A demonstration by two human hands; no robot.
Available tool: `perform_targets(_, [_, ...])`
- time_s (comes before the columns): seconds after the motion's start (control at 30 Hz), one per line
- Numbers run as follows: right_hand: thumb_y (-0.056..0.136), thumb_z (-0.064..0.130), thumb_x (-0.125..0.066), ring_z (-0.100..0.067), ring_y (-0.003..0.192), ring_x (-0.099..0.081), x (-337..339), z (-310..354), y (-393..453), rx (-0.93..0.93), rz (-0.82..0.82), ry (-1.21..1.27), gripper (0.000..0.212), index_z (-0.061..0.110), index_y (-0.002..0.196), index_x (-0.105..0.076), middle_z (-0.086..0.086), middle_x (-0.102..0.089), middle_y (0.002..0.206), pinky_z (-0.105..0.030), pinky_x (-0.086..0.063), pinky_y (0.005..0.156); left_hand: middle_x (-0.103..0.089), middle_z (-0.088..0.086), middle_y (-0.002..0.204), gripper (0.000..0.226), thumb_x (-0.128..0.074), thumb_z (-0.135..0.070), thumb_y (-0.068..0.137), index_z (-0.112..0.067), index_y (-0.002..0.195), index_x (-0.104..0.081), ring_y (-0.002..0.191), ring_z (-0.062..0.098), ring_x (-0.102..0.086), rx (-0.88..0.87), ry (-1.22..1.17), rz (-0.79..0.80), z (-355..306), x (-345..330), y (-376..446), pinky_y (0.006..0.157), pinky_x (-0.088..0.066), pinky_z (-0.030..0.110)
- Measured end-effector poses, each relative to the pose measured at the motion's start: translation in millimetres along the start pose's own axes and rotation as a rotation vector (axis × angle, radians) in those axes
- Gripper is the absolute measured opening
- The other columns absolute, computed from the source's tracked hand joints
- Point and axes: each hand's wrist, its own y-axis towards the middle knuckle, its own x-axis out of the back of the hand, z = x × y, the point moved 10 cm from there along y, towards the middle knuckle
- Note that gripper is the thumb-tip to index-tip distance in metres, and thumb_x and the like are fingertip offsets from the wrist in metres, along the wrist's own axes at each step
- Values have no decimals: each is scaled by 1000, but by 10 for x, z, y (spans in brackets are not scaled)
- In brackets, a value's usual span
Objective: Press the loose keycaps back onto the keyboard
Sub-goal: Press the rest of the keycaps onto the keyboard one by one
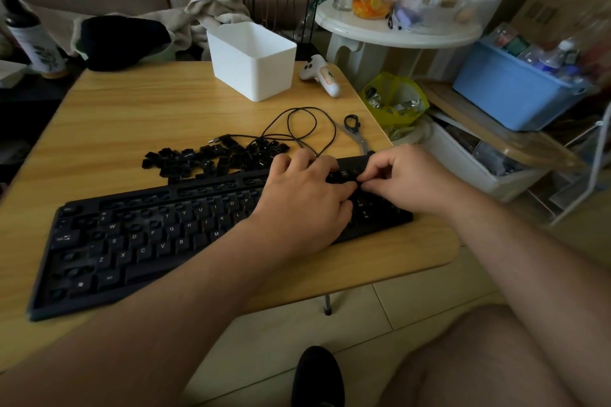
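A black keyboard [139, 241] lies across the wooden table [139, 109], with several of its key sockets bare. Behind it sits a pile of loose black keycaps [211, 158]. Both hands meet over the keyboard's right end. My left hand [304, 201] lies palm down on the keys, its fingers spread toward the numpad area. My right hand [406, 178] has its fingers curled down, and the fingertips pinch or press something small and dark at the keyboard; the fingers hide what it is.
A white plastic bin [254, 59] stands at the back of the table, a white handheld device [319, 74] beside it. The black cable [297, 129] loops behind the keycaps, next to a keycap puller [355, 132]. Cluttered shelves and a blue crate [509, 89] stand right.
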Motion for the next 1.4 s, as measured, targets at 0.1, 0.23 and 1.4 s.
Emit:
perform_targets(0.1, [87, 19, -83, -2, 85, -66, -8, 3, 6, -34, 21, 29, 17, 33, 79, -78, 15, -73, 86, -25, -55, 78, -58, -1, 140, 48, -30, -53, 101, -46, 134, -64, 125, 32, -46, -3, 6, 0, -5, -2, 2, 100, -35, 52])
perform_targets(0.23, [86, 23, -84, -5, 88, -60, 6, 89, 27, 31, 29, -80, 22, 39, 76, -74, 13, -63, 89, -32, -54, 84, -58, 0, 140, 48, -30, -53, 101, -46, 133, -65, 124, 33, -47, -5, 11, -3, -13, -1, -3, 99, -35, 52])
perform_targets(1.4, [85, 52, -77, -1, 74, -58, 3, 345, -152, 65, 78, -409, 19, 33, 88, -76, 13, -65, 78, -24, -44, 58, -72, -21, 107, 41, -36, -41, 97, -35, 93, -77, 110, 15, -52, 11, -169, -94, 29, 176, -108, 93, -36, 44])
